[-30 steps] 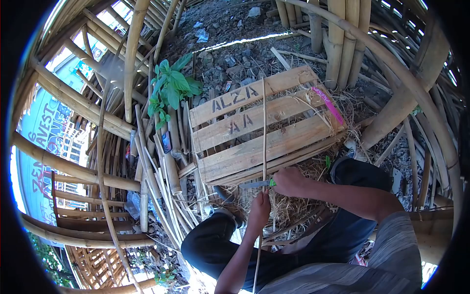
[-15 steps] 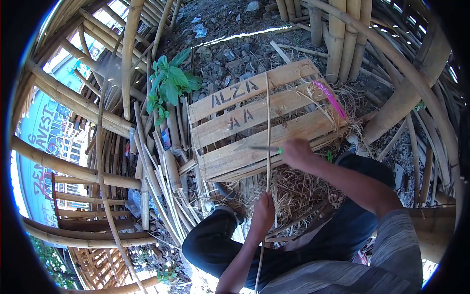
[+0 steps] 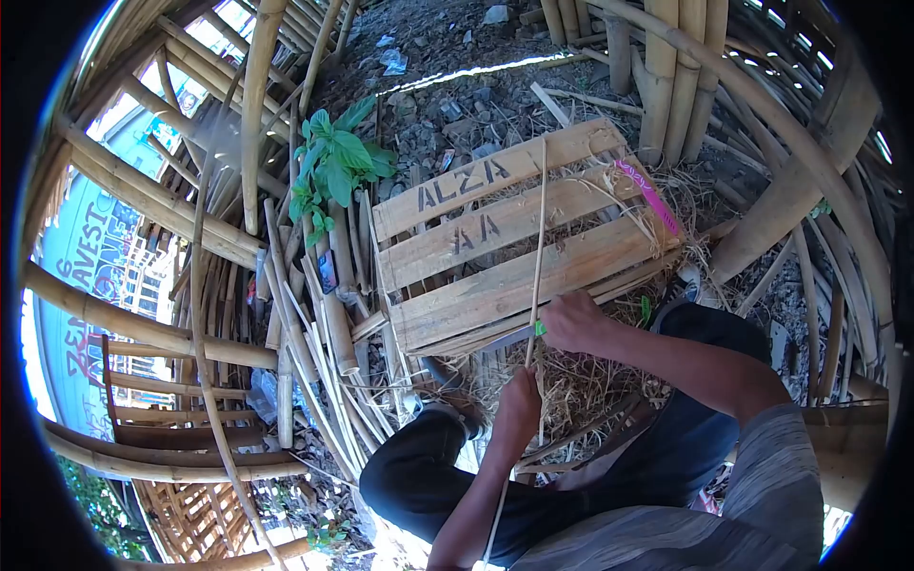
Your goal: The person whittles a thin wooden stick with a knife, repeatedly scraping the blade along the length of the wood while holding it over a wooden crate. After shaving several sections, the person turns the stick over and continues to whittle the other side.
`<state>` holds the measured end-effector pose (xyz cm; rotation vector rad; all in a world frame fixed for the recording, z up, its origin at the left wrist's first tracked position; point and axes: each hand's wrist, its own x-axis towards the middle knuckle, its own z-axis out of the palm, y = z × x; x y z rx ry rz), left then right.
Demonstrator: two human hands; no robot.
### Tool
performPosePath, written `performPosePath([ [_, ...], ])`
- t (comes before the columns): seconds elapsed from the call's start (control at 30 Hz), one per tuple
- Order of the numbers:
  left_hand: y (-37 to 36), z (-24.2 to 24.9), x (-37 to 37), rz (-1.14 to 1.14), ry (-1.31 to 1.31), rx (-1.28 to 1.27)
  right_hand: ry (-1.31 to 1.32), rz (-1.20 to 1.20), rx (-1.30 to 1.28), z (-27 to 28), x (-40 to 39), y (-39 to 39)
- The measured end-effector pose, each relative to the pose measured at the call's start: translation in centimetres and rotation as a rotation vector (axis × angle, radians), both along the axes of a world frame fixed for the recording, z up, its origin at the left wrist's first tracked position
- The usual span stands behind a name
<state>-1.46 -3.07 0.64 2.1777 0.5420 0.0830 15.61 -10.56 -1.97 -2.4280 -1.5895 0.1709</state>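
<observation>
My left hand (image 3: 517,407) is closed round a long thin bamboo strip (image 3: 541,224), which runs from my lap up over the wooden crate. My right hand (image 3: 575,324) grips a knife (image 3: 511,337) by its green handle, just above the left hand. The blade points left and lies across the strip near the crate's lower edge. Slatted and marked "ALZA" and "AA", the wooden crate (image 3: 505,271) sits tilted in front of my legs. Dry shavings (image 3: 571,390) are piled between the crate and my legs.
A pink strip-like object (image 3: 657,209) lies at the crate's right end. Split bamboo pieces (image 3: 309,333) and a green leafy plant (image 3: 335,162) stand to the left. Thick bamboo poles (image 3: 666,90) rise at the upper right, and rubble covers the ground behind.
My right hand has drawn the knife down toward my left hand, from over the crate's slats to its lower edge. The strip's upper part now leans further right.
</observation>
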Motion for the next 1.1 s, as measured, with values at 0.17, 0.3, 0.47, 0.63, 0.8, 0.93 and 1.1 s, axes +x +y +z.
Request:
performPosePath([
  [0.17, -0.7, -0.2, -1.6, -0.024, -0.015, -0.012, 0.097, -0.550, -0.213, 3.0, 8.3, -0.9],
  [0.3, 0.6, -1.1, -1.8, 0.033, 0.038, -0.150, 0.091, -0.470, -0.117, 4.0, 8.4, -3.7],
  [0.47, 1.0, -0.7, -1.2, 0.052, 0.007, -0.006, 0.140, -0.072, -0.119, 2.5, -1.2, -1.7],
  [0.63, 0.0, -0.9, -1.0, 0.010, -0.015, 0.079, 0.135, -0.117, -0.073, 0.5, -1.0, -0.4],
  [0.8, 1.0, -0.8, -0.7, 0.012, -0.093, 0.109, -0.027, -0.056, -0.021, 0.7, -1.2, -0.1],
  [0.93, 0.8, -0.9, -1.6, -0.027, -0.051, 0.098, 0.037, -0.130, -0.116, -0.4, -0.3, -0.2],
  [1.1, -0.1, -0.5, -1.9, -0.010, -0.066, 0.128, -0.014, -0.275, 0.015, 1.0, 4.4, -1.4],
])
